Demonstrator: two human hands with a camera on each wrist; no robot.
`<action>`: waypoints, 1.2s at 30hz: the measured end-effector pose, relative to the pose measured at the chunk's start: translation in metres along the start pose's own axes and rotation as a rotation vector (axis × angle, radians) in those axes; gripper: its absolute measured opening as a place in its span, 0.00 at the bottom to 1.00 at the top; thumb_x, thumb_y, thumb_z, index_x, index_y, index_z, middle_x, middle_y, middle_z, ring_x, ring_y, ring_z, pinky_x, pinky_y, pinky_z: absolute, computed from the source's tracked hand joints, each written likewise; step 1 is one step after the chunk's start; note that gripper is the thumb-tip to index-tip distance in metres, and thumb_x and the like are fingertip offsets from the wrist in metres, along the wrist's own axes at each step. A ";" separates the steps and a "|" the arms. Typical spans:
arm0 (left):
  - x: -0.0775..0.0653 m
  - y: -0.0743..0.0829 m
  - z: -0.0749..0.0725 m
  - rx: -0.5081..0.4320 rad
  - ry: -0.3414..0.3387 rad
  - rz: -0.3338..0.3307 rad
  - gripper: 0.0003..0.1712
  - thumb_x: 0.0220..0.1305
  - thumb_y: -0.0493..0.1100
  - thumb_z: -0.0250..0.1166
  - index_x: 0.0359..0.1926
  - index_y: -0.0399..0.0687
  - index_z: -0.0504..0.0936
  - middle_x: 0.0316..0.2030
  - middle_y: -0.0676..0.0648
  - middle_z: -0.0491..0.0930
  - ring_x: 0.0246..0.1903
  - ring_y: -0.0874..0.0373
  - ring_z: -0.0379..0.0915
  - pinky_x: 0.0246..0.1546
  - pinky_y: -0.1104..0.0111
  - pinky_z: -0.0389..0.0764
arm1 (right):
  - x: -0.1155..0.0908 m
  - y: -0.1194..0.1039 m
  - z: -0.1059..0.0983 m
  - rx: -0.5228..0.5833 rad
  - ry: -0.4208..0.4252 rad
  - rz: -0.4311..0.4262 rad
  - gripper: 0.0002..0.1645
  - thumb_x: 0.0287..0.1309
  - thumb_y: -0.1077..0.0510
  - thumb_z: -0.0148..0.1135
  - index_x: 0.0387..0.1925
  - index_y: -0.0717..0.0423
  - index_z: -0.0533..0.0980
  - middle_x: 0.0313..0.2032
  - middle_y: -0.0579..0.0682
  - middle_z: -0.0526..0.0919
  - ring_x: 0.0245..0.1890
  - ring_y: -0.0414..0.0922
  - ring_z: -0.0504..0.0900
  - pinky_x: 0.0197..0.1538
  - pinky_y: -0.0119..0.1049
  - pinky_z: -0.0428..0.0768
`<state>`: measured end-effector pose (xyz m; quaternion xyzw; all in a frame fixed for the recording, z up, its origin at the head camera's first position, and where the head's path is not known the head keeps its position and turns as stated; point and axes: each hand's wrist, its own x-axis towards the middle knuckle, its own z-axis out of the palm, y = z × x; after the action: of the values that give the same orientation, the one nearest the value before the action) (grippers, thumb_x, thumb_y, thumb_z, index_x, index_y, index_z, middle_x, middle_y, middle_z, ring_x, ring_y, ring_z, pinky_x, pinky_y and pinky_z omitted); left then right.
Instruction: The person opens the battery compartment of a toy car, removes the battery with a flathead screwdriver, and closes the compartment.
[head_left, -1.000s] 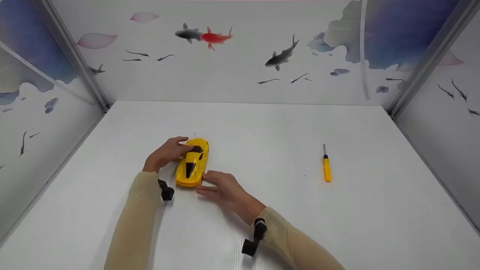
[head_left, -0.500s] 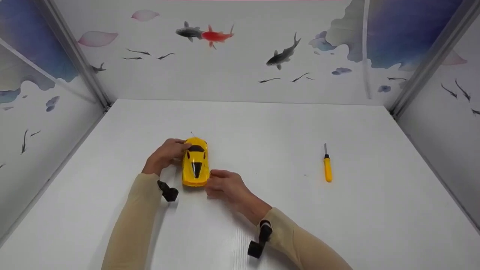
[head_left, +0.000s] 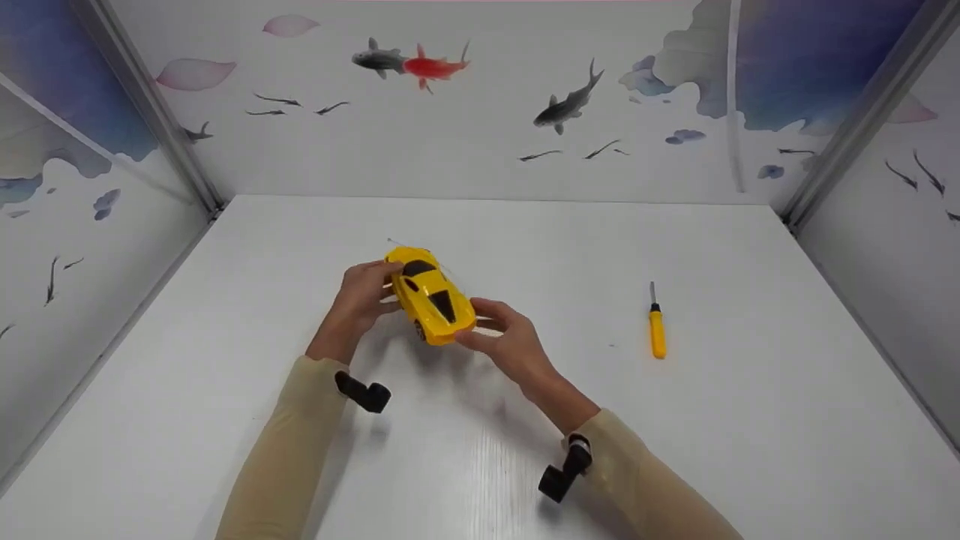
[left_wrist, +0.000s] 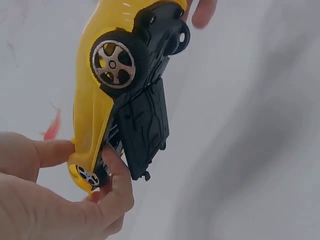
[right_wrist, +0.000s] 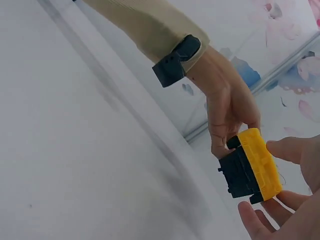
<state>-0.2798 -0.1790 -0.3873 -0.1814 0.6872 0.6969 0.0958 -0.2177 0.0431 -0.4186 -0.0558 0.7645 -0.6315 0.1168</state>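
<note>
A yellow toy car (head_left: pixel 439 296) with black windows is held above the white table, turned at a slant, its shadow falling below. My left hand (head_left: pixel 361 298) grips one end, thumb on the body and fingers under it. At the other end, my right hand (head_left: pixel 516 341) holds the car between thumb and fingers. The left wrist view shows the black underside, where a flap-like black panel (left_wrist: pixel 144 127) hangs out from the bottom beside the left fingers. A silver-spoked wheel (left_wrist: pixel 113 65) faces that camera. A thin antenna wire sticks out at the car's far end.
A screwdriver (head_left: pixel 657 334) with a yellow handle lies on the table (head_left: pixel 570 255) to the right, its shaft pointing away. Walls printed with fish and petals enclose the back and both sides.
Both hands have raised the car off the table and moved it right and away. It has turned, its near end swinging right. The screwdriver stays in place.
</note>
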 end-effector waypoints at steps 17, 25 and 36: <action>-0.052 0.016 0.058 -0.403 -0.174 0.160 0.26 0.73 0.41 0.59 0.68 0.40 0.66 0.62 0.39 0.71 0.61 0.47 0.75 0.54 0.60 0.84 | -0.011 -0.020 -0.071 -0.169 0.122 -0.397 0.52 0.52 0.52 0.78 0.74 0.49 0.60 0.68 0.47 0.68 0.65 0.43 0.72 0.67 0.34 0.74; -0.067 0.021 0.071 -0.250 -0.238 0.254 0.39 0.70 0.43 0.64 0.73 0.44 0.54 0.61 0.40 0.73 0.59 0.47 0.79 0.55 0.63 0.83 | -0.010 -0.027 -0.114 -0.103 0.110 -0.468 0.46 0.52 0.64 0.75 0.71 0.54 0.63 0.67 0.48 0.70 0.65 0.42 0.73 0.66 0.23 0.71; -0.070 0.016 0.077 -0.015 -0.284 0.385 0.48 0.64 0.51 0.69 0.74 0.46 0.49 0.65 0.39 0.67 0.58 0.46 0.78 0.58 0.59 0.81 | -0.015 -0.028 -0.139 0.100 0.078 -0.438 0.40 0.54 0.72 0.66 0.69 0.59 0.67 0.64 0.52 0.73 0.58 0.45 0.78 0.61 0.26 0.77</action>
<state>-0.2311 -0.0955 -0.3460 0.0523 0.6834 0.7260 0.0554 -0.2395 0.1738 -0.3652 -0.1901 0.7058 -0.6806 -0.0498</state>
